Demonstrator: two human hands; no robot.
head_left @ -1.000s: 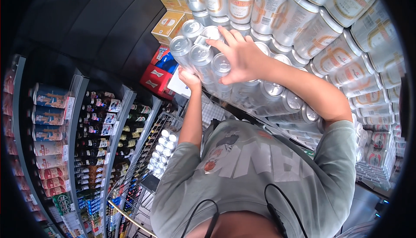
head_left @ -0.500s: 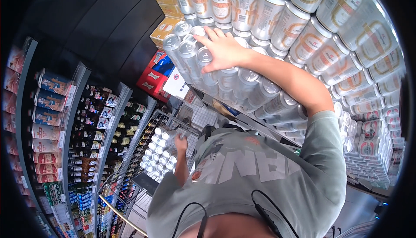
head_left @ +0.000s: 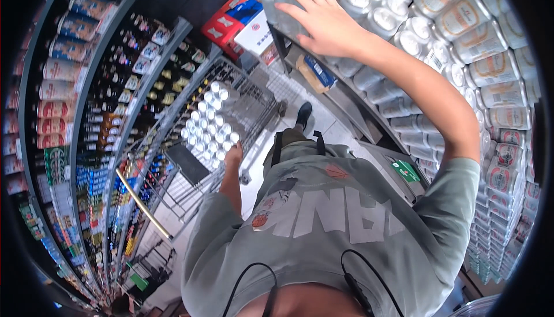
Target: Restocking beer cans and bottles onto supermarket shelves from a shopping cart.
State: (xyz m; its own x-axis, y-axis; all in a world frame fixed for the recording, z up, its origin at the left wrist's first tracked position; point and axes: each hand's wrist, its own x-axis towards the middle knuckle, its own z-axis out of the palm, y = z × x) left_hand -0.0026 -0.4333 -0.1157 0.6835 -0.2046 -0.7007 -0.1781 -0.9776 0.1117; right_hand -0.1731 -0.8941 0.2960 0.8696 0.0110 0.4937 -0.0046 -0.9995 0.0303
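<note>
In the head view, the right hand [head_left: 329, 25] is open, fingers spread, at the stacked silver cylindrical metal cans [head_left: 385, 19] on the upper right; fingertip contact cannot be confirmed. The left hand [head_left: 234, 154] is lower, just beside the grouped shiny silver metal cans [head_left: 206, 125] inside the grey metal wire shopping cart [head_left: 261, 99]; its finger closure and any grip cannot be determined.
</note>
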